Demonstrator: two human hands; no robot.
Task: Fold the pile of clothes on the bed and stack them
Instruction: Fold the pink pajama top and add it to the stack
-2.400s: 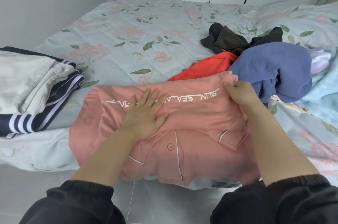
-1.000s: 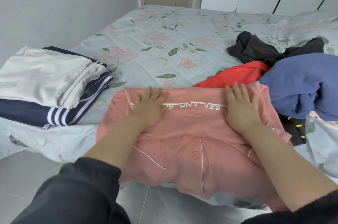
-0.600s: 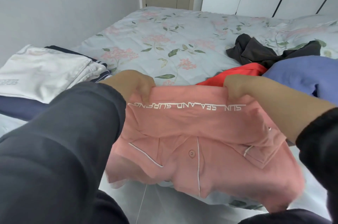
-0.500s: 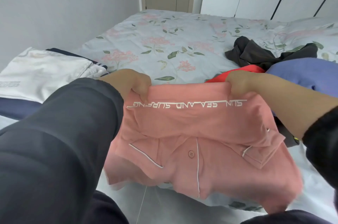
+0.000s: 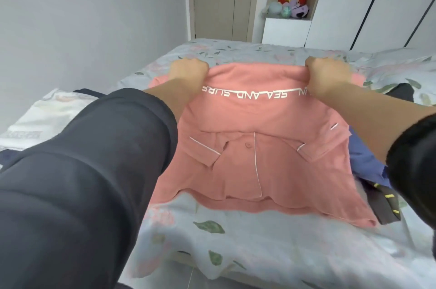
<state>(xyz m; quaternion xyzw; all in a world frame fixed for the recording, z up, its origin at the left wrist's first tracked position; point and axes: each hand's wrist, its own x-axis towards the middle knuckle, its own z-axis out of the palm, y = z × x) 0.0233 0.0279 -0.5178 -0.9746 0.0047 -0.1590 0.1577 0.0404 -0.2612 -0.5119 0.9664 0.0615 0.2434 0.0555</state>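
Pink white-piped pyjama top (image 5: 259,147), partly folded, lettering upside down.

A grey wall (image 5: 82,17) stood left, a beige door (image 5: 221,5) (dark handle) behind, white wardrobes (image 5: 382,0) right, plush toys (image 5: 291,5) between.

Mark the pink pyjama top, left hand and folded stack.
pink pyjama top (image 5: 259,121), head view, panel below the lettering.
left hand (image 5: 188,70), head view, back of the fist.
folded stack (image 5: 42,116), head view, white top garment.

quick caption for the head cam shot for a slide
Left hand and right hand hold the far edge of a part-folded pink pyjama top over the bed
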